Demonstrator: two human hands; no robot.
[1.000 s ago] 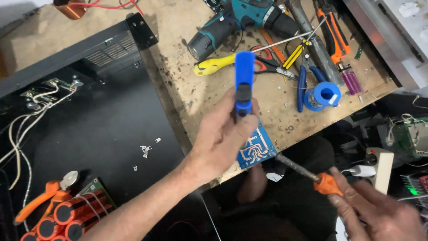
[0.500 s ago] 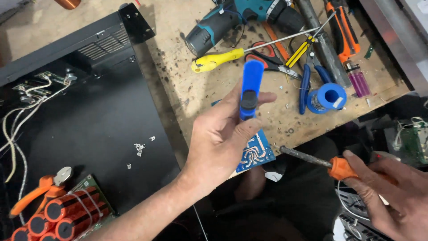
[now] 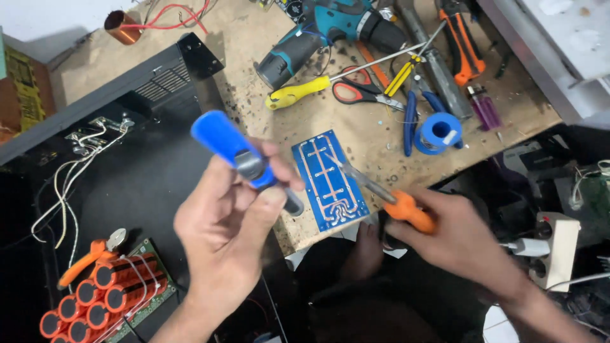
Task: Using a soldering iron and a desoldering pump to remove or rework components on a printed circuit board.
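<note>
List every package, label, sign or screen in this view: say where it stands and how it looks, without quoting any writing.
Package: far left edge, behind the black case; boxy, yellow and brown with dark print.
No screens or signs show.

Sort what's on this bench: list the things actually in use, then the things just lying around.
In use:
left hand holding the blue desoldering pump
right hand holding the orange-handled soldering iron
blue circuit board, under the iron's tip

Lying about:
cordless drill
yellow screwdriver
scissors
solder spool
orange battery pack
</note>
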